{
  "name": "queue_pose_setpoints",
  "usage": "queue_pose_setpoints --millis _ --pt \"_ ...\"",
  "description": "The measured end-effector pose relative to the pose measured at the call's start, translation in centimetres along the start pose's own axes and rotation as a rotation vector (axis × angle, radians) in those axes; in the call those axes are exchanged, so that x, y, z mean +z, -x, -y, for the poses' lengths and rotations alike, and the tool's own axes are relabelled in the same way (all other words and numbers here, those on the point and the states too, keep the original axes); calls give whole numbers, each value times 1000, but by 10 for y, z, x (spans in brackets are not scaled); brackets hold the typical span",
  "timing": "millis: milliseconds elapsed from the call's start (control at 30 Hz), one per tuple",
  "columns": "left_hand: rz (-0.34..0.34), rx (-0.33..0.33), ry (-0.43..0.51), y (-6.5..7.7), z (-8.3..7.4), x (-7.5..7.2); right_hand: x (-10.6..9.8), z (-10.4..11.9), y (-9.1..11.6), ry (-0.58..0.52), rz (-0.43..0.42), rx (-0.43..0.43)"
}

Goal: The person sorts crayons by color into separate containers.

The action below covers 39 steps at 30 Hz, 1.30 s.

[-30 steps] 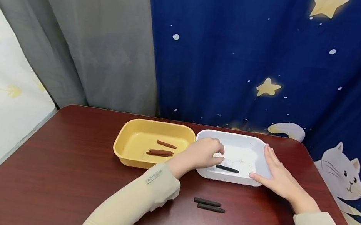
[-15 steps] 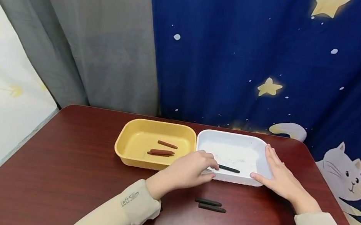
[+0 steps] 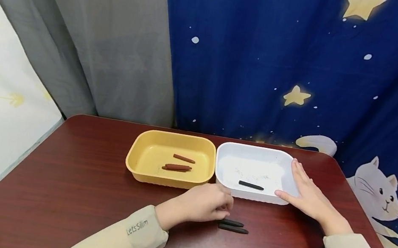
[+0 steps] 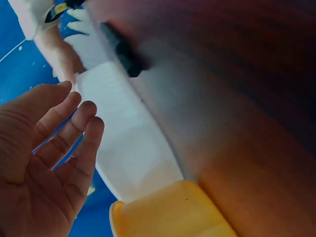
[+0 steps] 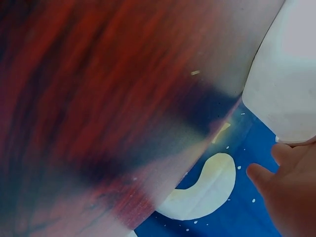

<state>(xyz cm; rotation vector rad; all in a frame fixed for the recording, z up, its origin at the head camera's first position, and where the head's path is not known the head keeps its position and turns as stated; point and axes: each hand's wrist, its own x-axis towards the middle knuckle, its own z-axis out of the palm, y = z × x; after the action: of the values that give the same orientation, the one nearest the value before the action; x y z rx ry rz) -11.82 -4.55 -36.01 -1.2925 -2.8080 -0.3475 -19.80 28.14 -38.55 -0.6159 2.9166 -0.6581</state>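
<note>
Two black crayons [image 3: 233, 228] lie side by side on the table, in front of a white tray [image 3: 257, 197]. My left hand [image 3: 206, 202] is just left of them, its fingertips overlapping the end of the farther crayon in the head view. In the left wrist view its fingers [image 4: 86, 143] are loosely bent, with nothing between them. My right hand [image 3: 309, 196] rests on the white tray's right end, fingers spread and thumb over the front rim. Inside that tray lies a single black crayon [image 3: 250, 185].
A yellow tray [image 3: 167, 182] touches the white one on its left and holds three brown crayons [image 3: 184, 158]. Both stand near the back edge of the dark red table [image 3: 77, 191]. Behind hang a grey curtain [image 3: 129, 45] and a blue starry curtain [image 3: 250, 63].
My left hand has come out of the white tray, over its front rim, and down toward the two black crayons on the table. My right hand has stayed on the white tray.
</note>
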Motion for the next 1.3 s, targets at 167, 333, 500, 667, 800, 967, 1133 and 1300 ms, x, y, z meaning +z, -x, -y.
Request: queue_pose_setpoints --millis 167,333,500,667,800,967,1133,1300 --pt "96 -23 26 -1 3 8 0 1 -1 -4 0 -1" --pt "210 -84 64 -6 6 12 0 0 -1 0 1 -2" --pt "264 -105 84 -10 8 14 0 0 -1 -4 0 0" --pt "317 -97 150 -13 12 14 -1 -1 -3 -5 3 6" --pt "347 -89 195 -15 14 14 -1 0 -3 -4 2 4" --pt "358 -66 195 -17 13 13 -2 0 -2 -5 1 2" --pt "354 -62 173 -18 12 14 -2 0 -1 -4 -1 5" --pt "331 -47 190 -15 10 13 0 1 0 3 1 7"
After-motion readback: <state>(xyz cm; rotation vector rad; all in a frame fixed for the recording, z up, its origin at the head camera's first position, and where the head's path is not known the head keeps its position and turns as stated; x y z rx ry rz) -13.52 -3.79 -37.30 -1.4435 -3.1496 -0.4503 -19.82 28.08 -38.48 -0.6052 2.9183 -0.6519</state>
